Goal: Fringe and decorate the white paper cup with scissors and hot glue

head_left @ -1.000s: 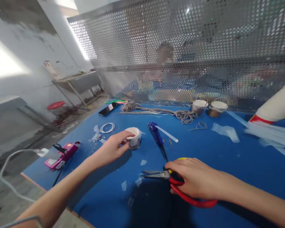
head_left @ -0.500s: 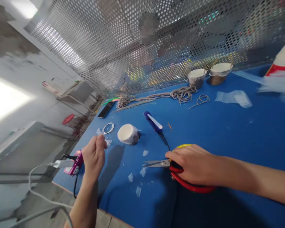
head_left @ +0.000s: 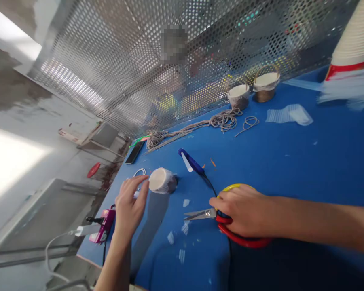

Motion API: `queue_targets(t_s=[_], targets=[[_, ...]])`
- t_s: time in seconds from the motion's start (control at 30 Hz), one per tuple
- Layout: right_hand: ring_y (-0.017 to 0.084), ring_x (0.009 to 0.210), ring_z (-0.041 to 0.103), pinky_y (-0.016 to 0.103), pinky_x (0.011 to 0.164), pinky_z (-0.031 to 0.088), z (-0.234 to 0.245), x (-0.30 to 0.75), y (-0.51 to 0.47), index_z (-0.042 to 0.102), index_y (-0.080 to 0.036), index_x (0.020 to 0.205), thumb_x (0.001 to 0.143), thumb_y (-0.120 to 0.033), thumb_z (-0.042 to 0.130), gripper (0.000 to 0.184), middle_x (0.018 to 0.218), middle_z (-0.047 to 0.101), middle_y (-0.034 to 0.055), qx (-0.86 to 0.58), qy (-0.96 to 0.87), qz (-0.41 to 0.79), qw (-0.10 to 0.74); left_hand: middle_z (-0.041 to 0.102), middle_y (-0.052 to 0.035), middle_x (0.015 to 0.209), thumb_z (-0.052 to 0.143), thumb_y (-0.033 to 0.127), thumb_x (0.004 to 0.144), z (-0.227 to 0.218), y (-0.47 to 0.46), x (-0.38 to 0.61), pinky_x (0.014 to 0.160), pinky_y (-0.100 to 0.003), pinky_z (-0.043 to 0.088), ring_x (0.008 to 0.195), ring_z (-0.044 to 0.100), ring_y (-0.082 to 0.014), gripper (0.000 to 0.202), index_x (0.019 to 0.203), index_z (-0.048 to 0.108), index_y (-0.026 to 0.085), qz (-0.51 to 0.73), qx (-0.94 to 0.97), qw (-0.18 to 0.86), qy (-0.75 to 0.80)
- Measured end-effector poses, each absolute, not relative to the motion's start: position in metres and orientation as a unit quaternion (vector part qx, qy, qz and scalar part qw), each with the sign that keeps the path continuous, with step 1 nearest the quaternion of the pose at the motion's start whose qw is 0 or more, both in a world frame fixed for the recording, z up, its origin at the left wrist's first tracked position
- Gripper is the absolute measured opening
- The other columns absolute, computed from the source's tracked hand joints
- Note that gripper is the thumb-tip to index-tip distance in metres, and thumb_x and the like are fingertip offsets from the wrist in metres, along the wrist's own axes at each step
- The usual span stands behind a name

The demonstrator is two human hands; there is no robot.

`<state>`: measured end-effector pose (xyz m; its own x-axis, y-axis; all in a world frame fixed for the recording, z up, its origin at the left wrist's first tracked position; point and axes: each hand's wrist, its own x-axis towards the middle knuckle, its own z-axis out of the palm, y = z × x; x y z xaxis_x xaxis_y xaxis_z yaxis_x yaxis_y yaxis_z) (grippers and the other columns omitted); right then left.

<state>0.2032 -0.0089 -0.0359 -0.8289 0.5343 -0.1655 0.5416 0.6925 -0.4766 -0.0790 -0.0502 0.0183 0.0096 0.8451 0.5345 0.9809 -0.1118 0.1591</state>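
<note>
My right hand (head_left: 242, 210) is wrapped round the handles of a pair of scissors (head_left: 200, 214), one handle edge yellow and the other red. The slightly parted blades point left over the blue table. Thumb and fingers apart, my left hand (head_left: 132, 202) holds nothing and is close to the left side of a small cup (head_left: 162, 180) covered in white material. Whether its fingertips touch the cup I cannot tell. Behind that hand, a white ring (head_left: 140, 172) is partly hidden. A blue glue gun (head_left: 192, 161) with a white stick lies beyond the scissors.
White scraps (head_left: 185, 227) lie near the blades. Grey cord (head_left: 224, 120) stretches along the back by a phone (head_left: 135, 152). Two small baskets (head_left: 265, 87) stand against the perforated metal screen (head_left: 124, 60). A purple power block (head_left: 103, 226) sits at the left edge, and a cord cone (head_left: 352, 40) stands far right.
My left hand has opened from a closed shape and moved right towards the small cup. My right hand still grips the scissors, whose blades are a little wider apart. The view has shifted.
</note>
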Motion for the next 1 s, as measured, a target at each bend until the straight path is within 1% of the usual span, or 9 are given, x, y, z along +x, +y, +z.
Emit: queue_targets(t_s=[0.07, 0.2, 0.27, 0.37, 0.47, 0.57, 0.77, 0.87, 1.0], targets=[[0.03, 0.085, 0.068, 0.033, 0.065, 0.042, -0.04, 0.204, -0.01, 0.064, -0.019, 0.096, 0.074, -0.016, 0.058, 0.023, 0.09, 0.072, 0.0101, 0.285, 0.924, -0.253, -0.007, 0.073, -0.006, 0.088, 0.051, 0.041, 0.087, 0.018, -0.037, -0.068, 0.081, -0.035, 0.05, 0.086, 0.067, -0.0229, 0.026, 0.091, 0.068, 0.021, -0.215, -0.712, 0.101, -0.661], [0.029, 0.081, 0.067, 0.033, 0.063, 0.042, -0.048, 0.204, -0.012, 0.063, -0.019, 0.098, 0.076, -0.021, 0.057, 0.023, 0.091, 0.071, 0.0107, 0.269, 0.932, -0.238, -0.046, 0.073, -0.0033, 0.079, 0.049, 0.042, 0.087, 0.007, -0.019, -0.057, 0.069, -0.03, 0.051, 0.068, 0.067, -0.0193, 0.032, 0.101, 0.068, 0.02, -0.184, -0.703, -0.011, -0.687], [0.029, 0.079, 0.067, 0.033, 0.062, 0.041, -0.049, 0.203, -0.012, 0.064, -0.019, 0.096, 0.077, -0.021, 0.055, 0.021, 0.089, 0.071, 0.0107, 0.266, 0.933, -0.237, -0.05, 0.073, -0.0035, 0.081, 0.049, 0.04, 0.086, 0.002, -0.02, -0.06, 0.067, -0.028, 0.051, 0.068, 0.066, -0.0181, 0.032, 0.099, 0.069, 0.019, -0.22, -0.69, -0.038, -0.689], [0.029, 0.077, 0.068, 0.032, 0.06, 0.041, -0.048, 0.202, -0.012, 0.064, -0.019, 0.094, 0.075, -0.018, 0.055, 0.021, 0.086, 0.072, 0.0107, 0.263, 0.933, -0.241, -0.05, 0.074, -0.0041, 0.087, 0.056, 0.039, 0.082, 0.001, -0.03, -0.07, 0.068, -0.027, 0.051, 0.075, 0.066, -0.0181, 0.029, 0.097, 0.071, 0.019, -0.304, -0.65, -0.07, -0.693], [0.029, 0.075, 0.068, 0.031, 0.059, 0.04, -0.046, 0.202, -0.012, 0.064, -0.018, 0.093, 0.074, -0.018, 0.056, 0.02, 0.084, 0.072, 0.0111, 0.268, 0.93, -0.247, -0.045, 0.073, -0.0047, 0.085, 0.06, 0.039, 0.079, 0.002, -0.04, -0.076, 0.062, -0.027, 0.051, 0.072, 0.065, -0.0174, 0.03, 0.097, 0.072, 0.018, -0.376, -0.598, -0.1, -0.701], [0.03, 0.075, 0.068, 0.032, 0.058, 0.04, -0.046, 0.201, -0.012, 0.063, -0.019, 0.09, 0.074, -0.017, 0.056, 0.018, 0.083, 0.072, 0.0109, 0.27, 0.928, -0.253, -0.044, 0.073, -0.0051, 0.084, 0.061, 0.037, 0.078, 0.0, -0.044, -0.077, 0.06, -0.027, 0.051, 0.071, 0.065, -0.0178, 0.028, 0.096, 0.072, 0.019, -0.41, -0.564, -0.118, -0.707], [0.03, 0.072, 0.068, 0.032, 0.056, 0.038, -0.052, 0.2, -0.013, 0.062, -0.019, 0.086, 0.073, -0.015, 0.055, 0.015, 0.08, 0.071, 0.0105, 0.267, 0.928, -0.251, -0.058, 0.072, -0.0021, 0.081, 0.069, 0.029, 0.074, -0.006, -0.05, -0.075, 0.067, -0.024, 0.052, 0.073, 0.065, -0.0144, 0.021, 0.093, 0.071, 0.02, -0.491, -0.541, -0.117, -0.673], [0.029, 0.071, 0.068, 0.033, 0.058, 0.04, -0.055, 0.199, -0.014, 0.062, -0.019, 0.086, 0.072, -0.016, 0.058, 0.015, 0.079, 0.071, 0.0099, 0.274, 0.927, -0.248, -0.062, 0.072, -0.0006, 0.076, 0.072, 0.028, 0.072, -0.005, -0.053, -0.072, 0.067, -0.022, 0.052, 0.07, 0.065, -0.0131, 0.016, 0.086, 0.071, 0.02, -0.498, -0.53, -0.088, -0.681], [0.032, 0.076, 0.069, 0.035, 0.06, 0.042, -0.053, 0.198, -0.013, 0.063, -0.019, 0.089, 0.072, -0.015, 0.057, 0.018, 0.083, 0.072, 0.0099, 0.274, 0.926, -0.256, -0.042, 0.072, -0.0011, 0.074, 0.074, 0.032, 0.07, -0.002, -0.054, -0.065, 0.063, -0.023, 0.053, 0.067, 0.066, -0.0139, 0.02, 0.085, 0.071, 0.019, -0.493, -0.521, -0.074, -0.693]])
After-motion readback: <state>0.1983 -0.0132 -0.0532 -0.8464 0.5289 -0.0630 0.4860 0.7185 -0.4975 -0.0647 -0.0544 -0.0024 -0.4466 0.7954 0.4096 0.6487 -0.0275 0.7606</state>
